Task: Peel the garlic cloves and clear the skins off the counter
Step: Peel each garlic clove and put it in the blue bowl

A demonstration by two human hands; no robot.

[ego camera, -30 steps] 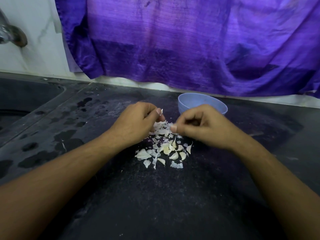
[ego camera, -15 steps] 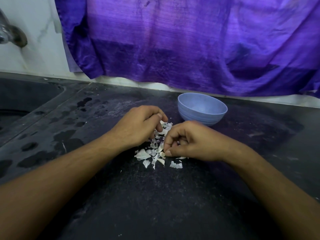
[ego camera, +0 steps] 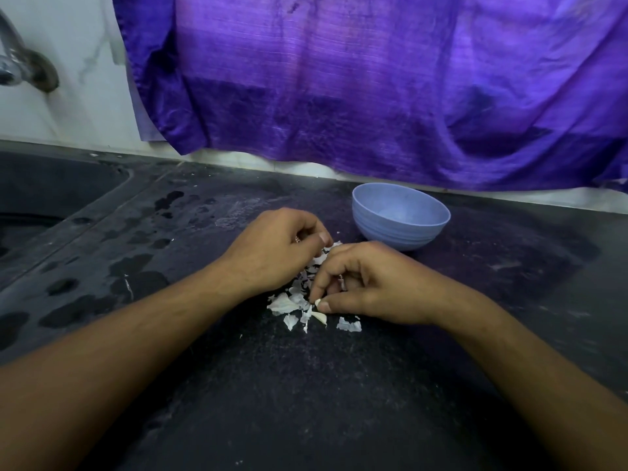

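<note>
Far left: metal tap (ego camera: 23,68) on the white wall, dark sink (ego camera: 51,192) below, wet patches (ego camera: 139,283) blotting the black counter (ego camera: 306,402) beside it. Damp ground, likely to grab any papery scrap swept that way.

Next, left hand (ego camera: 275,253) at the heap's left edge, fingers curled in, thumb laid against forefinger. Impossible to tell whether anything held inside.

Centre, between the two hands: garlic skins (ego camera: 294,305) in a loose heap on the counter, white, thin, torn into flakes, partly hidden under both hands. Judged featherlight, limp and brittle, prone to scatter at a breath or cling to moist fingertips. Better gathered with the side of a palm than picked up flake by flake.

At the heap's near right edge: garlic clove (ego camera: 318,302), small and pale, pinched between right thumb and forefinger, low against the counter. Probably firm, smooth and a little slippery once bare. Best taken across its fat middle, with a nail worked in at the root end. Too small here to say whether peeled.

Right hand (ego camera: 370,287): palm down over the heap's right side, other fingers curled under.

Beyond and slightly right: blue bowl (ego camera: 401,215), upright, near the hands but apart from them, contents not discernible. Across the back, purple cloth (ego camera: 373,79) hanging against the wall behind the counter, well apart from the work. Short reach from hands to bowl, only stray flakes along the way.
</note>
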